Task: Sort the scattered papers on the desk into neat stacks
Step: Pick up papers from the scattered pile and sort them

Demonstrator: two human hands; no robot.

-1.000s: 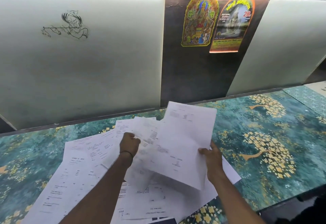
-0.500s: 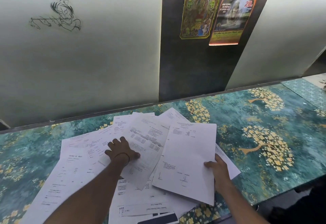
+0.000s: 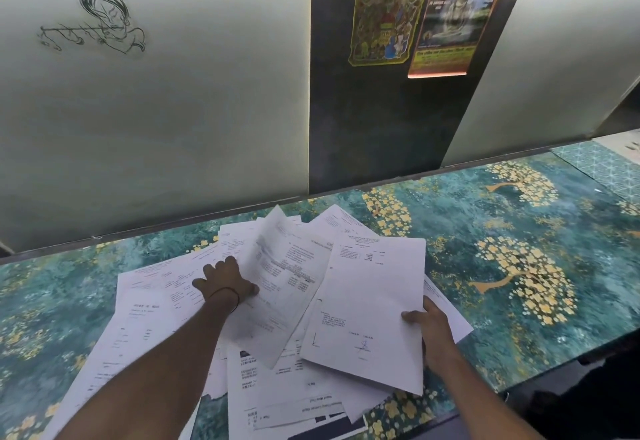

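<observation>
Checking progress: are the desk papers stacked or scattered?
Scattered. The papers lie fanned, overlapping at different angles on the desk; no squared stack shows.

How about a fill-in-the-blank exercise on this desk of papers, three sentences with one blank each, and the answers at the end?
1. The right hand holds the large sheet by its ____ edge.
2. The left hand grips the curled sheet, its ____ lying on top of the page.
3. The dark wall panel carries ____ colourful posters.

Missing words: right; thumb; two.
</observation>
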